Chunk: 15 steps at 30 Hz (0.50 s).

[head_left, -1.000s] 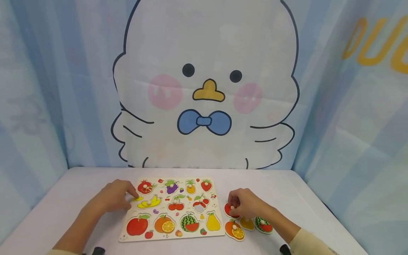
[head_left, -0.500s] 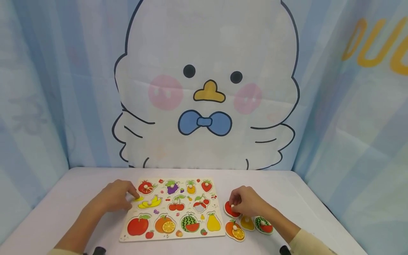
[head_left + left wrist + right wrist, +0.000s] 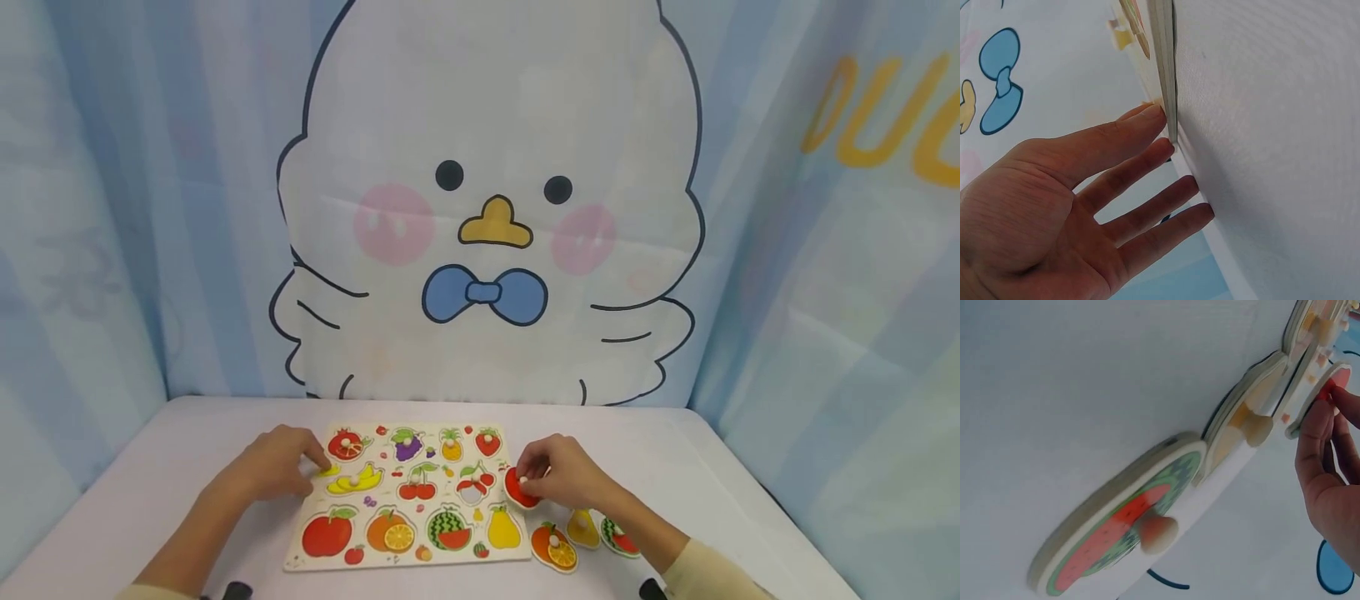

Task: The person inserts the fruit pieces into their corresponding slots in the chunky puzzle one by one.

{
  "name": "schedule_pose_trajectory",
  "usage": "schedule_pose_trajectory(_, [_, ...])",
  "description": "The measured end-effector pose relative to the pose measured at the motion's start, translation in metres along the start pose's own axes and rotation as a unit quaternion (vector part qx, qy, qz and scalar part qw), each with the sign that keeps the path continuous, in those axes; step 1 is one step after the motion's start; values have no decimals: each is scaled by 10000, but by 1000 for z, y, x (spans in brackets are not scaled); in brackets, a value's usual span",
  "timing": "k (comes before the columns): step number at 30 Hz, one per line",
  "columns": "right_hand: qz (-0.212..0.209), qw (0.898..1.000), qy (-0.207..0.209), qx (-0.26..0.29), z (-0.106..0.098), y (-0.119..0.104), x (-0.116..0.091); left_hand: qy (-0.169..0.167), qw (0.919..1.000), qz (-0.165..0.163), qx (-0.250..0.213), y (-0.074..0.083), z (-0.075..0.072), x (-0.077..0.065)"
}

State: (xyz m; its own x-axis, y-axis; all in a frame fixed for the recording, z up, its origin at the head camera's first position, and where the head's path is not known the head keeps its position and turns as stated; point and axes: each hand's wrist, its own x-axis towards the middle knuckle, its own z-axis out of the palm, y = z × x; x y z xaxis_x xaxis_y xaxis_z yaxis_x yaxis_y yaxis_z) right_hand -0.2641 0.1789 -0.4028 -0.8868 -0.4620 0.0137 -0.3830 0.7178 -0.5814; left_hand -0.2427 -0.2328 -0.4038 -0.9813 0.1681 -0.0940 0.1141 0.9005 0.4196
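Red piece [image 3: 513,488]: is moving toward the left hand [image 3: 276,463], tilting in the right hand [image 3: 561,472].
Right hand: is pinching that red piece.
Left hand: is touching the board's [image 3: 450,558] edge, fingers spreading.
Orange piece [image 3: 543,540], pear piece [image 3: 582,530], watermelon piece [image 3: 617,538]: are lying near the right hand.

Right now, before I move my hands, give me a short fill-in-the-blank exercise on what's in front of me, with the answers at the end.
The right hand holds a flat round wooden fruit piece coloured mainly ____.
The left hand touches the ____ edge of the white rectangular fruit puzzle board.
The rightmost loose wooden piece, green-striped with a red slice, shows a ____.
The white cartoon bird wears a ____ bow tie.
Missing words: red; left; watermelon; blue.
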Motion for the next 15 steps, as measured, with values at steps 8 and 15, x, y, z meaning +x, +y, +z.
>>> schedule_pose_trajectory(8, [-293, 9991, -282, 100, 17, -24, 13, 45, 10000, -26, -10, -1, 2, 0])
schedule_pose_trajectory(15, [-512, 9974, -476, 183, 33, -42, 24, 71, 10000, -51, 2, 0, 2, -1])
